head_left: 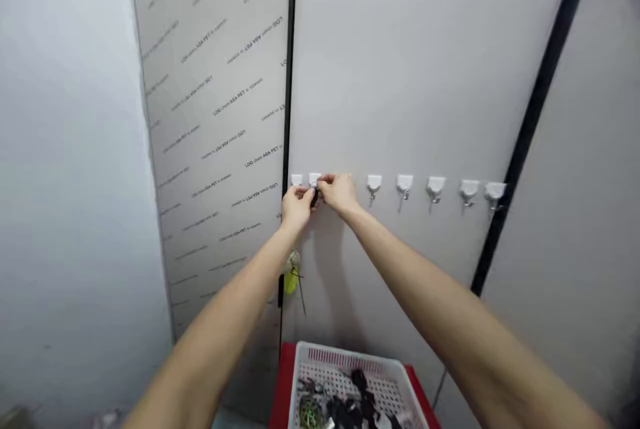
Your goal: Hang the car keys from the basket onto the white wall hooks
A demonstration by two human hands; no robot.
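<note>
My left hand and my right hand meet at a white adhesive hook, second from the left in a row on a pale panel. Between their closed fingertips is a small black item, mostly hidden, so its kind does not show. The leftmost white hook is just above my left hand. Below that hand hangs a bundle with a bright yellow part and thin dark strands. To the right of my right hand, more white hooks continue the row, with metal prongs pointing down.
Below my arms, a white plastic basket holds several black items and a green tangled piece. It rests on a red surface. A black vertical strip borders the panel, beside a printed panel and a white wall.
</note>
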